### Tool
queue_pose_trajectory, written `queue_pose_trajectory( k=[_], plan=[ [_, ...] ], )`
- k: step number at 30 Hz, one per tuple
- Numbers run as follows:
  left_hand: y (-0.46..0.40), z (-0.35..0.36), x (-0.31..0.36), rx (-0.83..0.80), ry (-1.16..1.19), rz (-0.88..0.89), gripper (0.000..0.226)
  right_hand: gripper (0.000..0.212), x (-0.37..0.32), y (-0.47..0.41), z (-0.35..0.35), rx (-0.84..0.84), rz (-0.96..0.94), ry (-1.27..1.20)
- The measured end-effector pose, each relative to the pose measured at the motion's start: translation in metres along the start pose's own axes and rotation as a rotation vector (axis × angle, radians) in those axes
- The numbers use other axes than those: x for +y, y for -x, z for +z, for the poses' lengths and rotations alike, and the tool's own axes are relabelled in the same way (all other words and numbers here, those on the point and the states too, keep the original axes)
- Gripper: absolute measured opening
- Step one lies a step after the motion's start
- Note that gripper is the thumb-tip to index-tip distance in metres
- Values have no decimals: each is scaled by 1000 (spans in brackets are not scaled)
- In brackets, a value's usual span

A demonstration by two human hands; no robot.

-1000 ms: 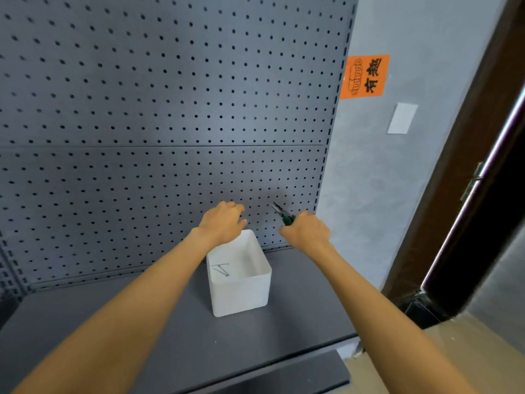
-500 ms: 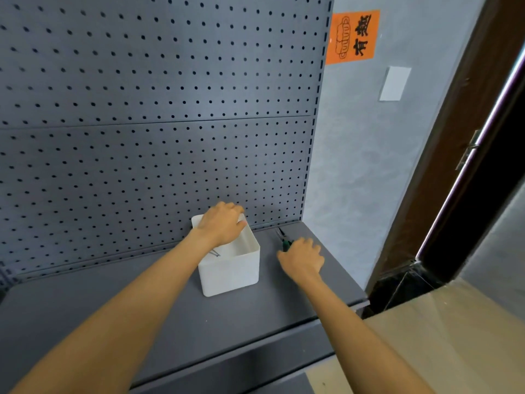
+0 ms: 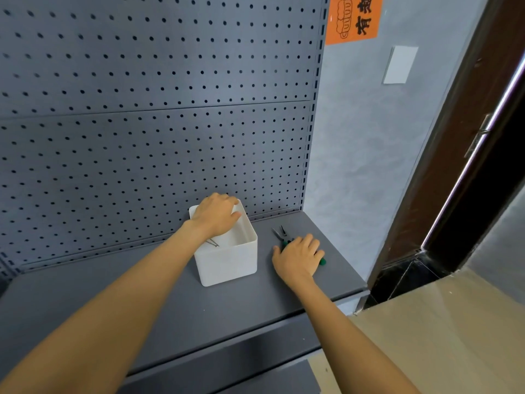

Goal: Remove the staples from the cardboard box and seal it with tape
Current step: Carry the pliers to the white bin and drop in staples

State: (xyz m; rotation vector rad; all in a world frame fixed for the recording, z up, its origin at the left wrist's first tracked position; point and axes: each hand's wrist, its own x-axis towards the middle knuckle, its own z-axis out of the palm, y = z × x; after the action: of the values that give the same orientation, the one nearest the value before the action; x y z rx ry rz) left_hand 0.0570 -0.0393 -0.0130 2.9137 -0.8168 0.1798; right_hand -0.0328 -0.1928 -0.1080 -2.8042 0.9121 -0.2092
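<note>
A white plastic bin point(image 3: 230, 260) stands on the grey shelf point(image 3: 170, 302), near the pegboard. My left hand point(image 3: 217, 214) rests on the bin's far rim, fingers curled over the edge. Thin metal staples point(image 3: 212, 242) lie inside the bin, partly hidden by my wrist. Green-handled needle-nose pliers point(image 3: 281, 236) lie on the shelf to the right of the bin, jaws slightly apart and pointing at the pegboard. My right hand point(image 3: 298, 257) lies flat over the pliers' handles, pressing them to the shelf. No cardboard box or tape is in view.
A grey pegboard point(image 3: 156, 109) backs the shelf. To the right are a blue-grey wall with an orange sign point(image 3: 353, 18), a white plate point(image 3: 400, 65), and a dark door frame point(image 3: 468, 137). The shelf's right edge drops to a beige floor point(image 3: 440, 336).
My right hand has come down from in front of the pegboard and laid the pliers on the shelf. My left hand stayed on the bin's rim. The view tilted downward.
</note>
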Motion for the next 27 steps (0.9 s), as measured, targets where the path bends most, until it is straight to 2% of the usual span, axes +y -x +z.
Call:
queue_pose_trajectory(
  k=[6, 10, 17, 21, 27],
  plan=[
    [5, -6, -2, -11, -5, -17, 44, 69, 3, -3, -9, -80, -13, -1],
    [11, -19, -9, 0, 23, -50, 43, 56, -1, -16, -29, -107, -133, -96],
    [30, -58, -40, 56, -29, -131, 45, 43, -43, -42, -93, -30, -444, -183],
    [50, -79, -66, 72, -85, -187, 47, 46, -82, -36, -119, 41, -637, -77],
    [103, -103, -118, 88, -145, -321, 45, 35, -143, 0, -126, 156, -797, 13]
  ],
)
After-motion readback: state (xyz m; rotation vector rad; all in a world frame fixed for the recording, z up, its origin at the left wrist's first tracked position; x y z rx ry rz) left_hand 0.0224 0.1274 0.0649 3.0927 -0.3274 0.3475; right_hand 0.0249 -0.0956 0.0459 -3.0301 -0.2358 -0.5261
